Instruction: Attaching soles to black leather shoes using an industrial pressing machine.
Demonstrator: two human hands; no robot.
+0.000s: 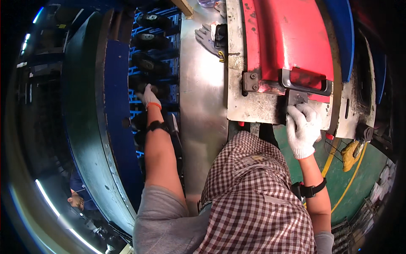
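My left hand, in a white knit glove with an orange cuff, reaches to a blue rack and is closed on a dark rounded piece. Its fingertips are partly lost in the shadow. Several similar dark, shoe-like pieces lie in a row along the rack. On the right, my gloved right hand has its fingers curled over a dark flat plate at the front edge of a red machine cover. A black-framed opening in the cover sits just beyond that plate.
A shiny metal tabletop lies between rack and machine, with a grey glove at its far end. A bolted bracket stands on the machine's pale base plate. Another person is at far left. Yellow cloth hangs right.
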